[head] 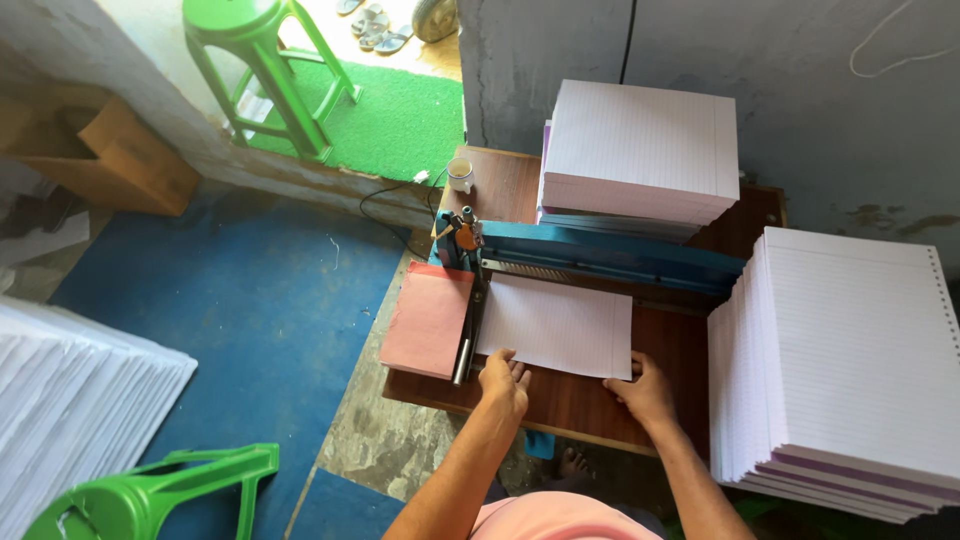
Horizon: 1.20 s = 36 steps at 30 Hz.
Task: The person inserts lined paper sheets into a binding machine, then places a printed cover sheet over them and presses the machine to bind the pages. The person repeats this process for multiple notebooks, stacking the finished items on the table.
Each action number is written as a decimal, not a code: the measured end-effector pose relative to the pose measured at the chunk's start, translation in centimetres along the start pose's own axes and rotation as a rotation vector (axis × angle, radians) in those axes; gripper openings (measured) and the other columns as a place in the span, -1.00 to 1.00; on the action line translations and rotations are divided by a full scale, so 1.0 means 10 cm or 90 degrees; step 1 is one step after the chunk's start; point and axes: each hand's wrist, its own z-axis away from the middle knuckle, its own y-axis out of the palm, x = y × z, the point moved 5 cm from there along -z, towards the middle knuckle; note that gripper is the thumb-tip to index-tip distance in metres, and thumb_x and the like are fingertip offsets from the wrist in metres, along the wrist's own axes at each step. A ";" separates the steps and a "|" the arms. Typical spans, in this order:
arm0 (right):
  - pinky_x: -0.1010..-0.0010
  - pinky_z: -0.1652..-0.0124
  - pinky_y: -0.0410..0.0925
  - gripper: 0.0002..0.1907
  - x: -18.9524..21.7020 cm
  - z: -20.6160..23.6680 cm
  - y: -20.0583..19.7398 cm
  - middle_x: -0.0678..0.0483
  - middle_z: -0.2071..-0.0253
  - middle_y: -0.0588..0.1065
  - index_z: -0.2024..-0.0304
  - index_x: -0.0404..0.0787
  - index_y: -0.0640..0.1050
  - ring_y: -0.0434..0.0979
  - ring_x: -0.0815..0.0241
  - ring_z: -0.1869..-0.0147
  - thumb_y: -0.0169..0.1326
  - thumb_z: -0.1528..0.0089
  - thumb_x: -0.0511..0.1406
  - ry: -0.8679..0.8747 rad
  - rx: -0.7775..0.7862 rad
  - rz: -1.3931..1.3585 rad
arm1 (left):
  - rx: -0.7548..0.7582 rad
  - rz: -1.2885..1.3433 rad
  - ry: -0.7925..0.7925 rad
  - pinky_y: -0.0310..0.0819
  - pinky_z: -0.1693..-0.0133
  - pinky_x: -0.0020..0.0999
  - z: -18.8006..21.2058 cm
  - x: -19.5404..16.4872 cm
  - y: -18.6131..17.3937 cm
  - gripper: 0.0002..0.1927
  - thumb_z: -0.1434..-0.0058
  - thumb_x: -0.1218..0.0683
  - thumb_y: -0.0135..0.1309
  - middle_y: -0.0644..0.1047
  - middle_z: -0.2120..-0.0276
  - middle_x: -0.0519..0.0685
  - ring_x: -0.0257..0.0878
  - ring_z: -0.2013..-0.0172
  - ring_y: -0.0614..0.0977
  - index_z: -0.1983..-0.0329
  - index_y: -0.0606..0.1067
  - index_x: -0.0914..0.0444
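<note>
Your left hand point(503, 381) rests flat, fingers spread, on the near left corner of the thin sheaf of white ruled paper point(556, 324), and your right hand point(645, 391) presses the near right corner with its fingers laid open on top; neither grips it, both only pin it. That sheaf lies on the brown wooden table point(570, 400) just ahead of your fingertips, its far edge tucked under the long blue metal punching machine point(600, 260), apparently so the edge sits square against the stop.

Both forearms reach forward and slightly inward, wrists low. Just left of your left hand lies a pink card stack point(428, 320) beside the machine's lever. Beyond the machine stands a tall white ruled-paper stack point(640, 150); to the right of your right hand a fanned pile of ruled sheets point(850, 350) sits within reach.
</note>
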 end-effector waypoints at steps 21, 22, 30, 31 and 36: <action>0.27 0.05 0.49 -0.21 0.04 0.01 0.00 -0.09 -0.04 0.56 -0.26 -0.28 0.38 0.62 0.10 0.02 0.37 -0.02 -0.26 -0.040 -0.041 0.024 | 0.018 -0.090 -0.030 0.17 -0.38 0.08 0.08 -0.08 0.03 -0.22 -0.12 0.16 0.14 0.17 -0.40 0.34 0.17 -0.43 0.23 -0.37 0.14 0.51; 0.28 0.05 0.48 -0.22 0.06 0.01 0.00 -0.10 -0.03 0.56 -0.25 -0.29 0.39 0.60 0.12 0.02 0.38 -0.01 -0.27 -0.058 -0.047 0.023 | 0.020 -0.090 -0.030 0.16 -0.39 0.08 0.08 -0.09 0.02 -0.21 -0.11 0.16 0.13 0.17 -0.40 0.33 0.17 -0.44 0.22 -0.38 0.13 0.49; 0.32 0.26 0.51 -0.23 0.07 0.04 0.02 -0.09 -0.02 0.55 -0.27 -0.28 0.34 0.62 0.16 0.26 0.33 -0.04 -0.30 0.013 -0.016 -0.018 | 0.041 -0.091 -0.027 0.12 -0.39 0.10 0.06 -0.09 0.01 -0.20 -0.11 0.15 0.14 0.16 -0.40 0.35 0.18 -0.44 0.19 -0.37 0.14 0.54; 0.32 0.25 0.52 -0.23 0.06 0.04 0.02 -0.09 -0.03 0.54 -0.27 -0.27 0.34 0.62 0.16 0.26 0.33 -0.05 -0.30 0.022 -0.013 -0.013 | 0.041 -0.093 -0.027 0.12 -0.38 0.11 0.07 -0.09 0.01 -0.20 -0.11 0.15 0.14 0.15 -0.39 0.35 0.18 -0.44 0.19 -0.37 0.14 0.54; 0.32 0.24 0.52 -0.25 0.04 0.04 0.03 -0.10 -0.04 0.54 -0.27 -0.29 0.35 0.62 0.15 0.24 0.33 -0.06 -0.29 -0.002 -0.014 -0.011 | 0.031 -0.104 -0.026 0.15 -0.39 0.10 0.13 -0.12 0.02 -0.20 -0.12 0.16 0.14 0.16 -0.39 0.36 0.19 -0.44 0.21 -0.37 0.11 0.53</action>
